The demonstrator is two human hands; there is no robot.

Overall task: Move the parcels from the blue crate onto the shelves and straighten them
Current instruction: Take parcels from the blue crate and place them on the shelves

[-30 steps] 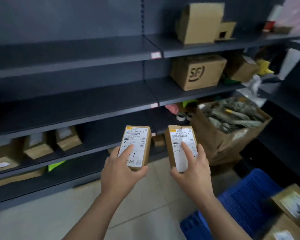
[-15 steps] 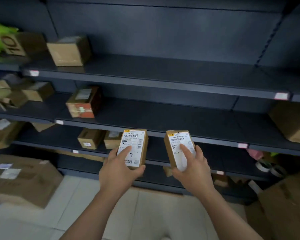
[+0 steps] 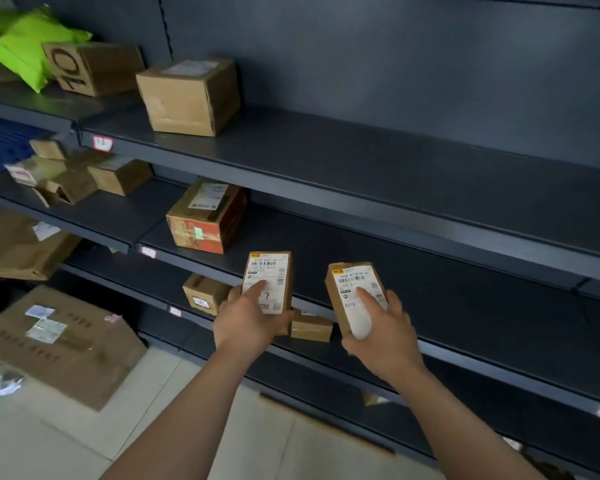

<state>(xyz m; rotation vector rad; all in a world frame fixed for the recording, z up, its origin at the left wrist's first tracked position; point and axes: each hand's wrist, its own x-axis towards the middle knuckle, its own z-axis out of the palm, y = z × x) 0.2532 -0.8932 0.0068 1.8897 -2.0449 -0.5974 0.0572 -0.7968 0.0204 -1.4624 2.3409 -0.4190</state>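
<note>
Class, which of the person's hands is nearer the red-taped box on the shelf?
Left. The left hand is just below the red-taped box; the right hand is farther right.

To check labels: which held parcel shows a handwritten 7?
The left parcel, held by the left hand; the right parcel, in the right hand, reads B518 instead.

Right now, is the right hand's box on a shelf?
No, it is held: the right hand grips the parcel, thumb across its label, off the shelf.
</note>
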